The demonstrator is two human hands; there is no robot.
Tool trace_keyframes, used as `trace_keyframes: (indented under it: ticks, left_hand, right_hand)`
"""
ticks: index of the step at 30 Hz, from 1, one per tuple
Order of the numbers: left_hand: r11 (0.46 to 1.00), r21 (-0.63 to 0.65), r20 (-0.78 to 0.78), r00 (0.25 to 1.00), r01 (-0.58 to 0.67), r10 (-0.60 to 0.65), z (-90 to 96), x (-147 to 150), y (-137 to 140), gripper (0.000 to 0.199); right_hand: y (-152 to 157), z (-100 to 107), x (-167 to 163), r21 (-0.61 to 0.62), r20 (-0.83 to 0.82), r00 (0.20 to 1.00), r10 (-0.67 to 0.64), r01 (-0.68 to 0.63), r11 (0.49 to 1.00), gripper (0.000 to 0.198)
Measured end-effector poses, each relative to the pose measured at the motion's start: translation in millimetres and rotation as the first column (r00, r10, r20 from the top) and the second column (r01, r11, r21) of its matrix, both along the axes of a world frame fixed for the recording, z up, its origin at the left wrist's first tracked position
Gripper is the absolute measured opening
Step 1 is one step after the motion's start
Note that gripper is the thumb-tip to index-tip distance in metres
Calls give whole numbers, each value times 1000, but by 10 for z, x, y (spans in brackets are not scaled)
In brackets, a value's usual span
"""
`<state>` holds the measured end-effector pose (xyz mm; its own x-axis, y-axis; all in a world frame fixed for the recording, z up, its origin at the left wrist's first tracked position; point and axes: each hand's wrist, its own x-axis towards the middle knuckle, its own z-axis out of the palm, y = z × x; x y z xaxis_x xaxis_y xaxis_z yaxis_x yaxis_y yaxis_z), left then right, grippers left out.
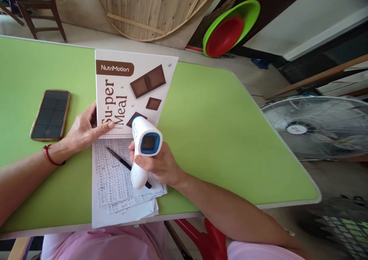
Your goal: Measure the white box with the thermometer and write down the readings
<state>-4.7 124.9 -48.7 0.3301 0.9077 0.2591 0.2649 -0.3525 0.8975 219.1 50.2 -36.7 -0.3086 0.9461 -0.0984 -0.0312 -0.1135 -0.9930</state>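
My left hand grips the lower left edge of a white and brown meal box printed with chocolate pieces, thumb on the front and fingers behind it. My right hand is wrapped round the handle of a white infrared thermometer with a blue-rimmed dark screen. Its head points away from me, in front of the box's lower right part. Below the box lie handwritten papers, with a black pen across them, partly hidden by the thermometer.
A smartphone lies on the green table, left of the box. A standing fan is beyond the table's right edge. Green and red basins lean near the far wall beside a round wooden board. A chair stands far left.
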Motion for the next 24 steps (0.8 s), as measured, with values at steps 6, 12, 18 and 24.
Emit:
trace_keyframes:
  ticks: [6,12,18,24]
  left_hand:
    - [1000,23,65,998,6,-8,-2,15,-10,54]
    - [998,47,126,991,-42,36,-11,24,-20,59]
    - [997,68,114,993,-45,37,-17,4,9,61]
    - [995,92,101,995,-34,25,-7,11,6,59]
  right_hand:
    - [-8,52,-3,-44,73,997,-17,21,999,27]
    - [-19,85,28,29,38,997,-66,65,997,24]
    - [-8,143,101,155,24,985,-172,166,974,23]
    - [15,193,122,174,114,990,-80,60,983,21]
